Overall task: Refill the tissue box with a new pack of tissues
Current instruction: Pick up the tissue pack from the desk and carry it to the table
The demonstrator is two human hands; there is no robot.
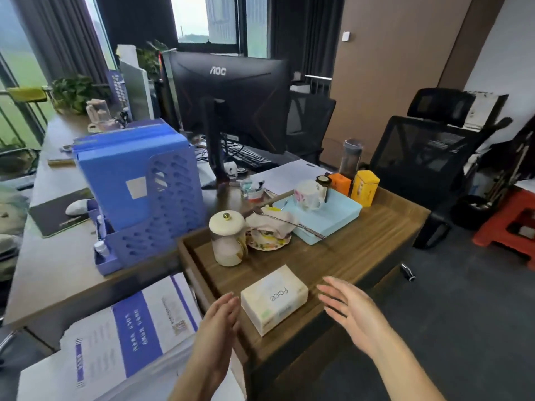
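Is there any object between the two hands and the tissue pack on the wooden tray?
Nothing visible. The left hand and right hand are open on either side of the tissue pack, with only bare tray between. The lidded mug stands farther back.

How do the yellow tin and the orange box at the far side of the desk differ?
The yellow tin is taller and has a distinct lid with rounded corners; the orange box is shorter and looks plain-edged. The yellow tin stands nearer the desk's right edge, while the orange box sits to its left, partly hidden behind the light blue tray. Both stand upright, side by side.
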